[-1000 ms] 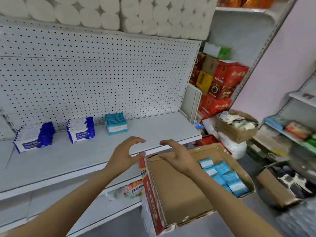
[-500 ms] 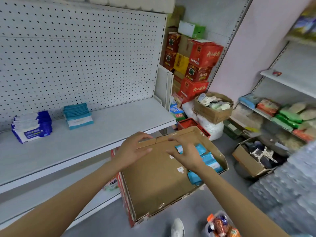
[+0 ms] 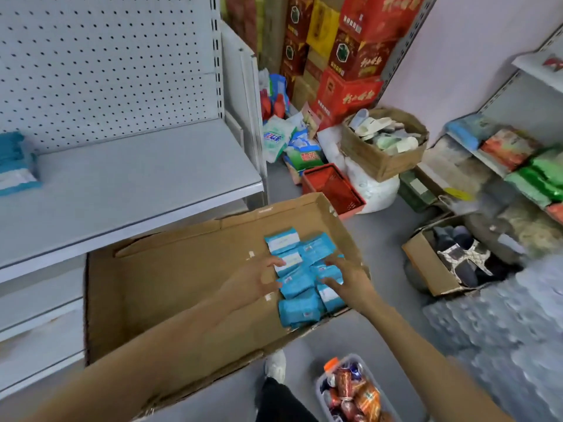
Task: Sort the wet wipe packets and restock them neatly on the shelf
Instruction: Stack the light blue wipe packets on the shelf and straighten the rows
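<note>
Several light blue wet wipe packets [image 3: 300, 269] lie bunched in the right end of a wide, shallow cardboard box [image 3: 170, 281] below the shelf edge. My left hand [image 3: 254, 280] reaches over the box, fingers spread, its fingertips at the left side of the packets. My right hand [image 3: 347, 277] hovers with spread fingers at the packets' right side, touching or just above them. Neither hand grips a packet. On the grey shelf [image 3: 137, 184], a stack of teal packets [image 3: 16, 162] sits at the far left.
A red basket [image 3: 333, 188], a box of slippers [image 3: 384, 144] and stacked red cartons [image 3: 350, 59] stand behind the box. A box of shoes [image 3: 451, 260] is on the floor at right, a tub of snacks [image 3: 353, 391] near my feet. Another stocked shelf [image 3: 524, 156] runs along the right.
My view swung down and right, away from the shelf toward the box. Both hands moved from the box's near rim to the blue packets inside.
</note>
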Demonstrator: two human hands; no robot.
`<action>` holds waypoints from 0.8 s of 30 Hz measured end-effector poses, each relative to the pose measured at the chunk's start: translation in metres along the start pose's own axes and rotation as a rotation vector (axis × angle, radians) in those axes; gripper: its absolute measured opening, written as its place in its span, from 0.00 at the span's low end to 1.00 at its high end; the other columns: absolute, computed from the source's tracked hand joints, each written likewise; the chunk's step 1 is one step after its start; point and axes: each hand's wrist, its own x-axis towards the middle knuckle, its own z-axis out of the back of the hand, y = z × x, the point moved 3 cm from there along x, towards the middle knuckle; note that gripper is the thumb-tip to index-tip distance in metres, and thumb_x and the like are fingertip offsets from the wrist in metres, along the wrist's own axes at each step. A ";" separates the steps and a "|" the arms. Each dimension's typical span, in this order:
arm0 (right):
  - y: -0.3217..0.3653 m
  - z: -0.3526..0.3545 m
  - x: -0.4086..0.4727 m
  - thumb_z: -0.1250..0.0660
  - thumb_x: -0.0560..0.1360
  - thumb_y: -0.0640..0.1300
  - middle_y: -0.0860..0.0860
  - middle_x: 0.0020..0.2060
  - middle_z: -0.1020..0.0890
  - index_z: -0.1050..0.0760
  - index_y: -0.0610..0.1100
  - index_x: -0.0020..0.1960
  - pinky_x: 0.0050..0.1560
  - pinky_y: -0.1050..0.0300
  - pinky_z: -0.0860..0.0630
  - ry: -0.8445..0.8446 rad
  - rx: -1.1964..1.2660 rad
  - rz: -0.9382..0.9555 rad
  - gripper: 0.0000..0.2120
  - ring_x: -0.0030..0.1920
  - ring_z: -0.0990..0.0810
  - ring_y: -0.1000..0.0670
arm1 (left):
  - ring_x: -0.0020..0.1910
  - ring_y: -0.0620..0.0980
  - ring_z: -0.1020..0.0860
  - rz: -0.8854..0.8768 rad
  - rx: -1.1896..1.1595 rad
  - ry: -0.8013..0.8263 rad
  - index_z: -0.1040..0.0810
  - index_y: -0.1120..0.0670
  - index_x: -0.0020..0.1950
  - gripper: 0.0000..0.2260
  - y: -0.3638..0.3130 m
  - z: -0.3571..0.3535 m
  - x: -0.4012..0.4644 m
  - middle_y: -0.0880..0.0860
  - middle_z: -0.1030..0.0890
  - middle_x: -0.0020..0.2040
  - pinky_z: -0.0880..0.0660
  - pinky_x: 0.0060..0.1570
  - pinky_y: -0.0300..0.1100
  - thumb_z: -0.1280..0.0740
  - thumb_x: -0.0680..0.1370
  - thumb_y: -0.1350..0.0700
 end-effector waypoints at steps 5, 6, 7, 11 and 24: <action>-0.108 -0.040 0.048 0.32 0.77 0.48 0.49 0.68 0.27 0.32 0.46 0.71 0.68 0.59 0.37 0.231 -0.159 -0.121 0.24 0.69 0.30 0.48 | 0.63 0.46 0.26 0.150 0.113 0.161 0.28 0.49 0.69 0.22 0.036 -0.108 0.070 0.45 0.27 0.68 0.36 0.59 0.31 0.29 0.76 0.52; -0.122 -0.049 0.055 0.32 0.77 0.47 0.48 0.69 0.28 0.32 0.46 0.71 0.69 0.58 0.37 0.263 -0.183 -0.136 0.25 0.69 0.30 0.47 | 0.63 0.47 0.26 0.163 0.143 0.201 0.29 0.49 0.71 0.23 0.043 -0.126 0.078 0.46 0.28 0.68 0.35 0.57 0.33 0.30 0.76 0.53; -0.139 -0.058 0.063 0.32 0.77 0.46 0.47 0.69 0.28 0.33 0.46 0.72 0.69 0.56 0.36 0.302 -0.202 -0.151 0.25 0.69 0.30 0.47 | 0.63 0.48 0.26 0.172 0.166 0.237 0.31 0.49 0.72 0.24 0.049 -0.148 0.089 0.47 0.29 0.68 0.32 0.58 0.36 0.30 0.76 0.54; -0.182 -0.083 0.088 0.30 0.74 0.44 0.48 0.68 0.27 0.31 0.48 0.69 0.66 0.53 0.31 0.348 -0.256 -0.166 0.25 0.67 0.29 0.47 | 0.63 0.54 0.25 0.239 0.301 0.346 0.42 0.53 0.78 0.34 0.072 -0.215 0.107 0.54 0.38 0.73 0.28 0.62 0.46 0.30 0.76 0.56; -0.211 -0.105 0.111 0.31 0.73 0.47 0.47 0.67 0.33 0.39 0.47 0.71 0.67 0.51 0.34 0.368 -0.552 0.074 0.30 0.68 0.34 0.46 | 0.66 0.59 0.30 0.348 0.554 0.232 0.62 0.52 0.79 0.39 0.084 -0.222 0.101 0.59 0.44 0.75 0.25 0.60 0.51 0.38 0.79 0.48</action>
